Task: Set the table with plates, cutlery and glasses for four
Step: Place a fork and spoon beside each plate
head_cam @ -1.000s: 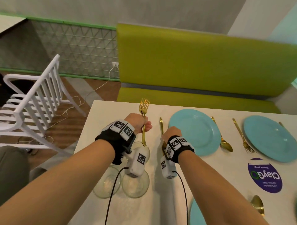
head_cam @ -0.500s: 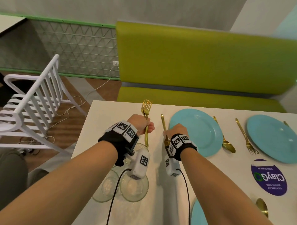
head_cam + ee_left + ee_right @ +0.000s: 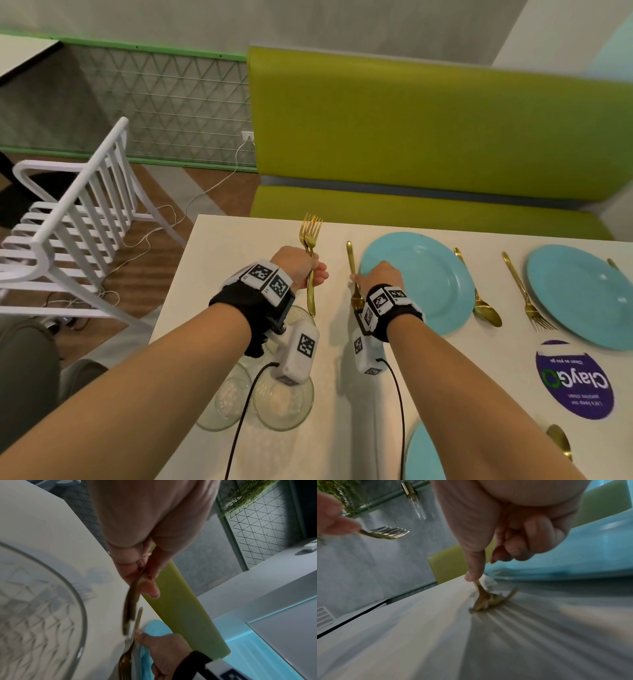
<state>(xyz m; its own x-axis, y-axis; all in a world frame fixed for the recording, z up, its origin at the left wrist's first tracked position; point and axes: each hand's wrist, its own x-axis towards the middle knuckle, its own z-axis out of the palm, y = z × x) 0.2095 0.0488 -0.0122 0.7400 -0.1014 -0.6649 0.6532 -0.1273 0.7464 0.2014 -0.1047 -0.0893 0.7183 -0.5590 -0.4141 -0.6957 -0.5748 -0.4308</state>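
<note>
Right hand [image 3: 375, 275] advanced along fork [image 3: 352, 270]; wrist view shows pinch.

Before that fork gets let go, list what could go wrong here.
The left hand holds two gold forks loosely above the glasses; one could slip and strike a rim. The right hand is setting a fork tight against the blue plate; it may end up crooked or nudge the plate.

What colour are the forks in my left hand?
Gold; the forks held upright in the left hand show best in the head view.
</note>
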